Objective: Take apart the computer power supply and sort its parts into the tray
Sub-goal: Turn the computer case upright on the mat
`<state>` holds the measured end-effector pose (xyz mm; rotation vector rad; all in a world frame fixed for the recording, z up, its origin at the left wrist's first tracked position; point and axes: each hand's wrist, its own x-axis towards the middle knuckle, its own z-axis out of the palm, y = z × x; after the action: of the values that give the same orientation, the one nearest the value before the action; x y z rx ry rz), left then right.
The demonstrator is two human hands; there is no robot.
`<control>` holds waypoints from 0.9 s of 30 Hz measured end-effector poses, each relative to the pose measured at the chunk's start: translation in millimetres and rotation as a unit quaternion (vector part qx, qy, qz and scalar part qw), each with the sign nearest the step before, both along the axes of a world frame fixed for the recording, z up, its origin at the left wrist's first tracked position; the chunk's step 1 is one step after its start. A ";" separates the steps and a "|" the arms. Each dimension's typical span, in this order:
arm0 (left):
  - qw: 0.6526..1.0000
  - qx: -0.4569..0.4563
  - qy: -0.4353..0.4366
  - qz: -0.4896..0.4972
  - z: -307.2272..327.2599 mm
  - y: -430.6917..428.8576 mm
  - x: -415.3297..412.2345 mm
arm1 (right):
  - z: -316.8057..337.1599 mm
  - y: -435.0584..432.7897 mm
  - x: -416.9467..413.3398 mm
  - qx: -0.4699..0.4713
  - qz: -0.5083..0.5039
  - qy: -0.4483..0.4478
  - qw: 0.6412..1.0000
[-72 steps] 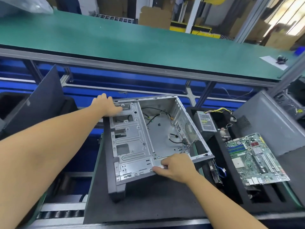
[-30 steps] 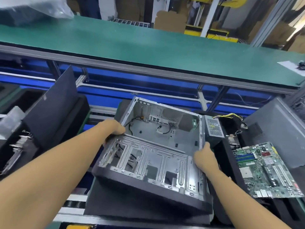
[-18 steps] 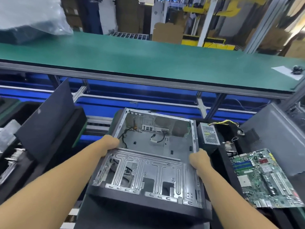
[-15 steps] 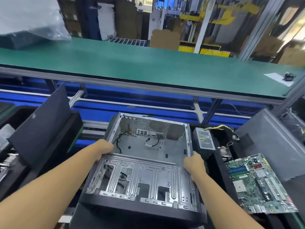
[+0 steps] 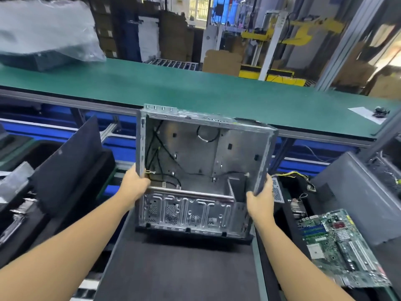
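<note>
Case (image 5: 195,157) edges (left hand (image 5: 134,187), right hand (image 5: 259,203))

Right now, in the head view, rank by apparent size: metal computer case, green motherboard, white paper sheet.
1. metal computer case
2. green motherboard
3. white paper sheet, farther off, so true size unsure.

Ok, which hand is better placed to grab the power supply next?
Likely right. The right hand grips the computer case directly beside the power supply; the left hand holds its opposite edge.
</note>
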<state>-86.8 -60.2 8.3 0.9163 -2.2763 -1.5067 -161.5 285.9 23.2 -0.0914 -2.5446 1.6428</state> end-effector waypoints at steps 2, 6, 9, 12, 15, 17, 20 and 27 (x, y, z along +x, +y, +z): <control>1.000 -0.003 0.006 0.000 -5.2 3.4 8.8 | -3.2 2.2 7.9 -0.006 -0.008 0.001 1.000; 1.000 -0.019 0.015 -0.001 -24.0 8.3 32.6 | -17.6 2.2 33.0 0.026 -0.045 -0.019 0.998; 0.999 -0.032 0.026 -0.009 -33.0 9.1 46.0 | -26.3 3.2 45.7 0.091 -0.086 -0.014 0.992; 0.998 -0.056 0.007 -0.028 -34.5 8.6 53.1 | -23.2 7.8 51.6 0.234 -0.103 -0.045 0.966; 0.996 -0.082 -0.034 -0.017 -29.3 12.8 59.5 | -21.2 12.2 58.5 0.318 -0.109 -0.058 0.940; 0.979 -0.114 -0.167 -0.019 -21.5 11.4 62.3 | -17.2 14.7 56.1 0.376 -0.100 -0.085 0.917; 0.916 0.030 -0.391 -0.091 -3.7 11.6 65.2 | -3.7 21.8 48.1 0.438 -0.004 -0.241 0.866; 0.885 0.209 -0.389 -0.152 -9.3 17.3 81.8 | 1.2 26.9 59.1 0.146 0.069 -0.476 0.864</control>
<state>-5.0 -42.9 -0.9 1.5770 -2.7716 -2.1062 -102.5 312.8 24.3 -0.9275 -3.5422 1.4266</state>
